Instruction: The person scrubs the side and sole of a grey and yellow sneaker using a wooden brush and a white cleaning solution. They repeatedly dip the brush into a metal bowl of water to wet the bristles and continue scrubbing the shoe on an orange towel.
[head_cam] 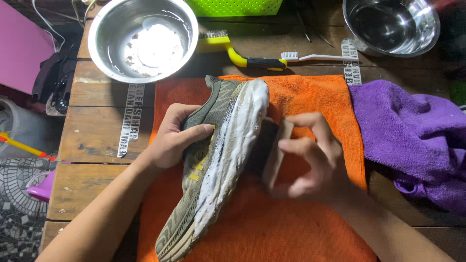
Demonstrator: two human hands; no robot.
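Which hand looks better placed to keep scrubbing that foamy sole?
The right hand: it holds the brush against the foamy sole of the shoe. The left hand grips the shoe.

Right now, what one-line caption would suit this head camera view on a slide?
Left hand steadies a foam-covered shoe on an orange towel while the right hand presses a brush against its sole.

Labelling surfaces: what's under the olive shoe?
An orange microfibre towel on the slatted wooden table lies under the foam-covered olive running shoe. The towel patch directly beneath it is hidden.
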